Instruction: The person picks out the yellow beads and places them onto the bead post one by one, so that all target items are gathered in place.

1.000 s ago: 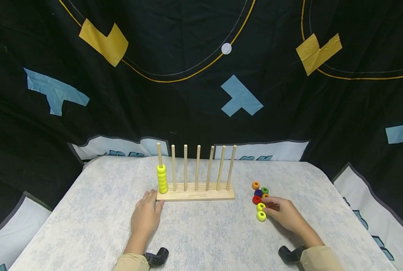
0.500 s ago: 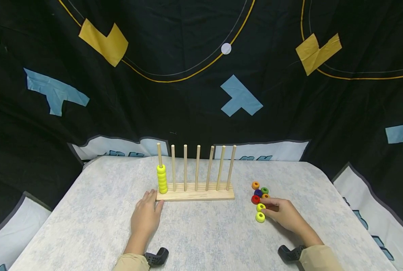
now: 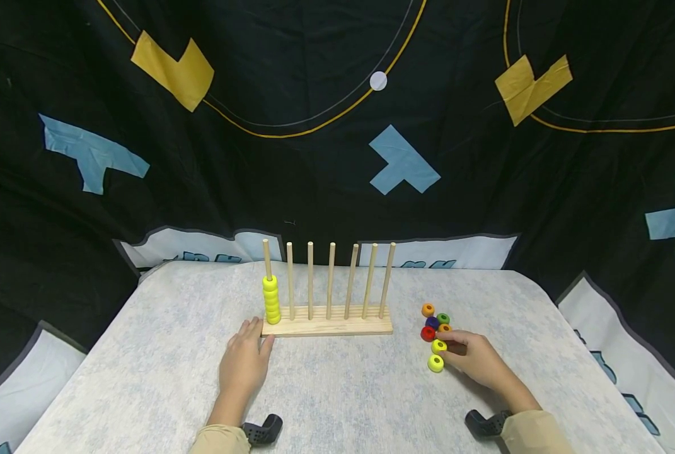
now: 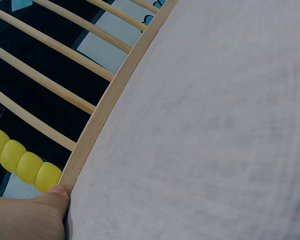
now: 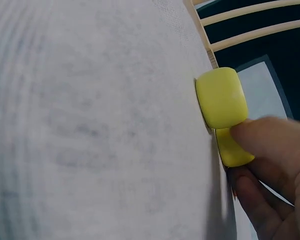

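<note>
A wooden peg rack [image 3: 327, 323] stands upright on the table. Its leftmost peg carries a stack of yellow beads [image 3: 271, 301]; the other pegs are bare. My left hand [image 3: 243, 360] holds the rack's left end, with the thumb against the front edge in the left wrist view. To the right of the rack, my right hand [image 3: 476, 359] pinches a yellow bead [image 3: 438, 347] between thumb and fingers, down at the table surface. A second yellow bead [image 3: 436, 363] lies just nearer to me, and in the right wrist view it partly hides the pinched one.
Beyond the right fingertips lie a red bead [image 3: 428, 333], a dark blue bead [image 3: 432, 322], a green bead [image 3: 442, 318] and two orange beads, one farthest back [image 3: 428, 309]. A pale cloth covers the table [image 3: 337, 391]. Behind it hangs a black patterned curtain [image 3: 292, 189].
The red bead and the nearer yellow bead have shifted slightly left. My right fingers have moved a little around the pinched yellow bead. The left hand and the rack stay put.
</note>
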Demonstrator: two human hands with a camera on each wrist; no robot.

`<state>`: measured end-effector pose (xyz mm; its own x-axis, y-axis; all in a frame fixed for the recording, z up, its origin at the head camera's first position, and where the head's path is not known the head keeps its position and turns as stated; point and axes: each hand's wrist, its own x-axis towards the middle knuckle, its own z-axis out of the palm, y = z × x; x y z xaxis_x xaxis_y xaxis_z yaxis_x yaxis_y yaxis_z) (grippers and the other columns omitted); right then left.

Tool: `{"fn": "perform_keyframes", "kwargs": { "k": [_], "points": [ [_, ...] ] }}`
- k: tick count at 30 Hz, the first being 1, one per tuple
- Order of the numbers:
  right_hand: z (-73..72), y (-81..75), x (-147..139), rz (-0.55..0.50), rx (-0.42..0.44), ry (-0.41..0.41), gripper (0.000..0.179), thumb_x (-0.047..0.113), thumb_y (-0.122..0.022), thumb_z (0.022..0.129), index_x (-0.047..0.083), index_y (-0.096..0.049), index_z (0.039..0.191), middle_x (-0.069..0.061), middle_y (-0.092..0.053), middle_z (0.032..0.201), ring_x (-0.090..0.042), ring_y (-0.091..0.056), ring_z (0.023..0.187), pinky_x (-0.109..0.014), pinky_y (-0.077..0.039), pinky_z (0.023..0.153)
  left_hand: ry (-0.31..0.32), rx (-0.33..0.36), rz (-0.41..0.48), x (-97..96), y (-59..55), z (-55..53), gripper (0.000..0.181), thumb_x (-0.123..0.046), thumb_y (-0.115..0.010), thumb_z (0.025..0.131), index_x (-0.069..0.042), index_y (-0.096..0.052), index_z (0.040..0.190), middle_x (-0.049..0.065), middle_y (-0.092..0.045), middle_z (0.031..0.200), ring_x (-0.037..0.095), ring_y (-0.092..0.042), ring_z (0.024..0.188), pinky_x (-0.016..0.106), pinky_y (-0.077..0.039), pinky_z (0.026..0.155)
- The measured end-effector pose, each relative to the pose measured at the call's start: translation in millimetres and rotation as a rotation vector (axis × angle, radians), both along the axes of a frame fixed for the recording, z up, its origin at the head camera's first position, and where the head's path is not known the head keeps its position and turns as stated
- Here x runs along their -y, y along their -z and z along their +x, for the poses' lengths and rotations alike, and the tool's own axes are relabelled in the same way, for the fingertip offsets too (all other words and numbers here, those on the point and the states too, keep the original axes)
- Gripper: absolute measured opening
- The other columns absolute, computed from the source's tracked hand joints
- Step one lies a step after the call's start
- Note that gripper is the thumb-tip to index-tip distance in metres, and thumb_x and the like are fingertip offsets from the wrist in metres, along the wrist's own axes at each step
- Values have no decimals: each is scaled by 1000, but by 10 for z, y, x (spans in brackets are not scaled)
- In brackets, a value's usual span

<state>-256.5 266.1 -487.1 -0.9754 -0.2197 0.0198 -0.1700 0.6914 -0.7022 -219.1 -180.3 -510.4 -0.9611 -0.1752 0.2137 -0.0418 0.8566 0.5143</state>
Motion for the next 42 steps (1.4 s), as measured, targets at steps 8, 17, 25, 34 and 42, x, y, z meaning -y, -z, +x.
{"fn": "perform_keyframes", "kwargs": {
  "k": [8, 17, 25, 34, 42],
  "points": [
    [6, 24, 10, -1, -54, 12, 36, 20, -79, 85, 9, -72, 118, -11, -71, 121, -20, -71, 103, -29, -60, 86, -2, -20, -5, -7, -2, 0, 54, -29, -55, 102, 3, -45, 145, 23, -43, 152, 40, -34, 146, 56, -25, 122],
    [22, 26, -5, -55, -103, 10, 32, 16, -79, 85, 8, -72, 115, -10, -70, 117, -19, -71, 99, -20, -59, 81, -1, -7, -2, -12, -7, 0, 54, -29, -54, 103, 3, -45, 145, 23, -42, 152, 41, -33, 146, 56, -25, 121],
    [46, -14, -17, -95, -124, 5, 34, 17, -80, 85, 6, -71, 116, -10, -71, 117, -18, -72, 98, -19, -59, 82, -7, 0, -12, -10, 7, -14, 54, -30, -53, 103, 3, -45, 145, 22, -42, 153, 40, -33, 147, 57, -26, 121],
    [52, -74, 18, -114, -155, -3, 35, 9, -79, 85, 3, -70, 118, -13, -70, 120, -24, -71, 103, -24, -60, 87, -1, 0, -8, 2, 3, -3, 55, -30, -54, 103, 4, -44, 145, 22, -42, 153, 41, -33, 146, 57, -26, 121],
    [71, -232, 145, -81, -113, 5, 38, 16, -77, 87, 7, -69, 123, -15, -67, 127, -30, -70, 110, -37, -59, 92, 4, 0, -5, -5, -22, 14, 54, -29, -54, 103, 3, -45, 145, 23, -42, 153, 41, -34, 146, 57, -26, 121]
  ]
}}
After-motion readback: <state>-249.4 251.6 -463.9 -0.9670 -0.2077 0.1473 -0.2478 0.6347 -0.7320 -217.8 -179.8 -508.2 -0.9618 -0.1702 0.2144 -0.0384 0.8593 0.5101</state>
